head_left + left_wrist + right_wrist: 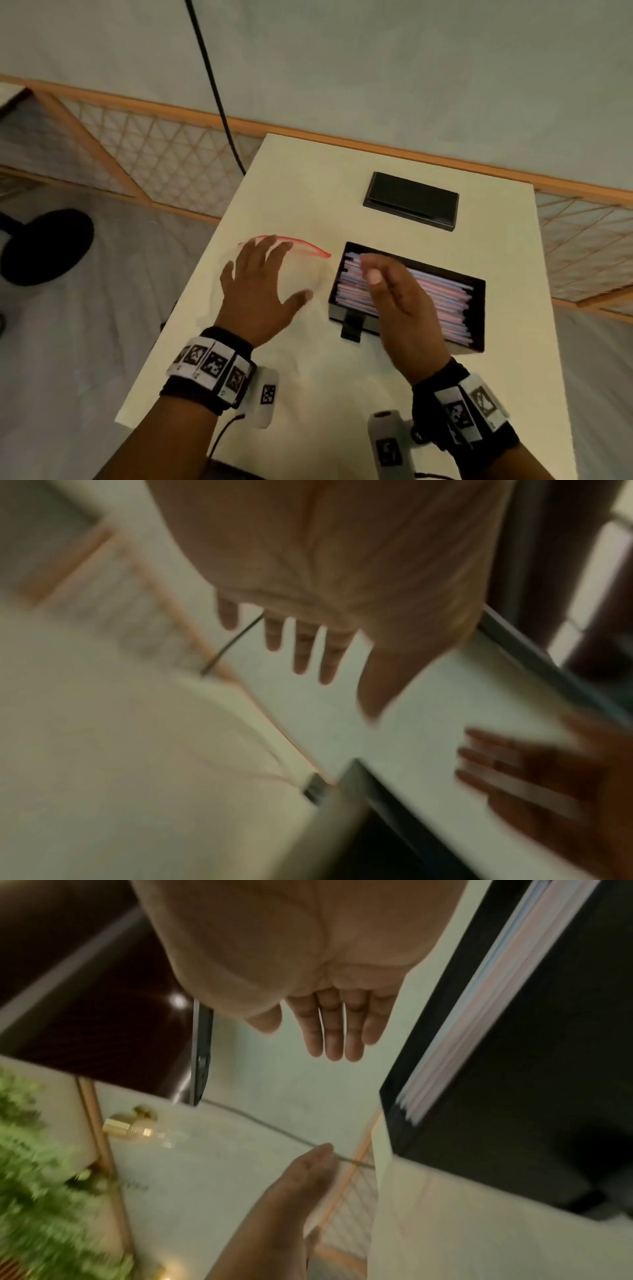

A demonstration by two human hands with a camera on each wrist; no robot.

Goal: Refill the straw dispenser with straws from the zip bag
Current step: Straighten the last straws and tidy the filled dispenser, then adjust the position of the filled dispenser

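Head view: cream table (308,387) carries three things. The straw dispenser (407,296), an open black box, sits right of centre; its long axis runs roughly 10 to 4 o'clock. It is packed with straws (442,298) in pink and pale blue wrappers, lying flat and parallel to the box's long sides, pointing along the same 10–4 line. A small black tab juts from the box's near wall at about 6 o'clock. The black lid (411,200) lies apart from the box at its 12 o'clock, toward the far table edge. The clear zip bag (310,267) with a red seal strip lies flat just beside the box at its 9 o'clock; the strip arcs along the bag's far edge; contents cannot be judged. Left hand (260,291): grip spread, fingers (274,246) straight and fanned, palm down over the bag, fingertips reaching the red strip; whether it presses on the bag or hovers just above cannot be told. Right hand (397,298): grip slack, fingers straight and close together, holding nothing, edge-on above the left half of the box, fingertips toward the 10 o'clock corner. Right wrist view confirms extended fingers (334,1031) side by side, the box with its straws at 3 o'clock of the hand. Left wrist view is motion-blurred; fingers (301,647) appear spread, nothing gripped.
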